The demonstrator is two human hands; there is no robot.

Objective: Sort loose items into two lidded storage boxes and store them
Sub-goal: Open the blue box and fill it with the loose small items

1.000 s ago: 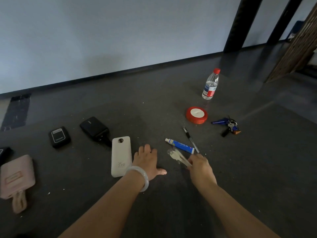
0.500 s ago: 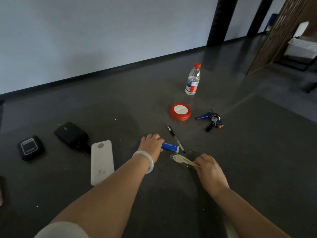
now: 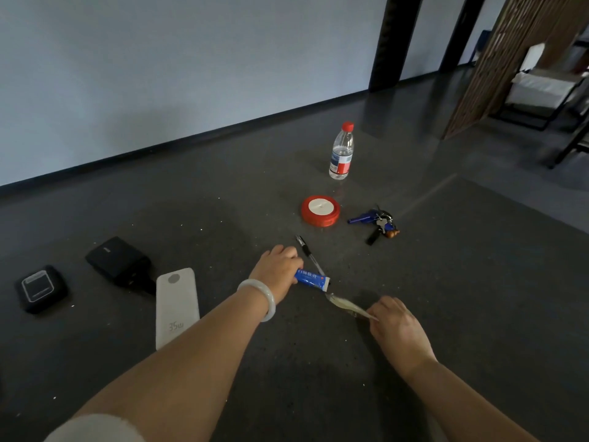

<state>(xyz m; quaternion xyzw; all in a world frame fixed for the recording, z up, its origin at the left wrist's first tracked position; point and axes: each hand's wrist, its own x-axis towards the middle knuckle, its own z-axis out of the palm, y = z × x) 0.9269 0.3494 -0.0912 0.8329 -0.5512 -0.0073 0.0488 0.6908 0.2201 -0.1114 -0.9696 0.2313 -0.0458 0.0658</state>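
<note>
Forward, left hand point(image 3: 276, 266) around blue tube point(image 3: 313, 279)

My left hand point(image 3: 277, 266) has come off the floor beside the white power bank point(image 3: 176, 306) and crossed to the blue tube point(image 3: 312, 278), and its fingers now curl round the tube's left end. My right hand point(image 3: 395, 327) has drawn the plastic fork point(image 3: 347, 305) rightward, so its prongs now sit just beside the tube's right end. The pink case has slipped out of view.
</note>
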